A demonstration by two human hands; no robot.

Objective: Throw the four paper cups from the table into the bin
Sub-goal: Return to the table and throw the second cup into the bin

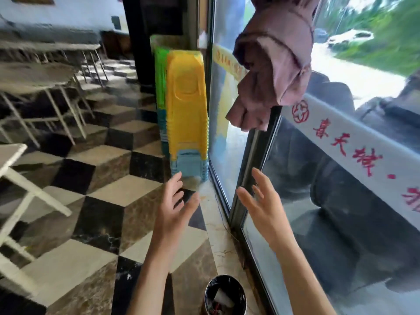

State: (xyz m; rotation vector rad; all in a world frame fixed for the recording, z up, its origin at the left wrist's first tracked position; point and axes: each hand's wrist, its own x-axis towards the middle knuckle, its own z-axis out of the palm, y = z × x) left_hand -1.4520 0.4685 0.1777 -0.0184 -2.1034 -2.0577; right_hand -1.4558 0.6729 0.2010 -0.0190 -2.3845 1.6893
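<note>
A round bin (208, 292) with a dark liner stands on the floor at the bottom of the view, next to the glass door. Inside it lies a white paper cup (221, 297) among other rubbish. My left hand (173, 211) and my right hand (261, 206) are both raised in front of me, above and beyond the bin, fingers spread and holding nothing. No other cups show, and no cup stands on any table in view.
A tall stack of yellow, green and blue plastic stools (187, 114) stands against the glass door frame (254, 155). A purple jacket (275, 62) hangs on the door. White tables and chairs (34, 87) fill the left side over a checkered floor.
</note>
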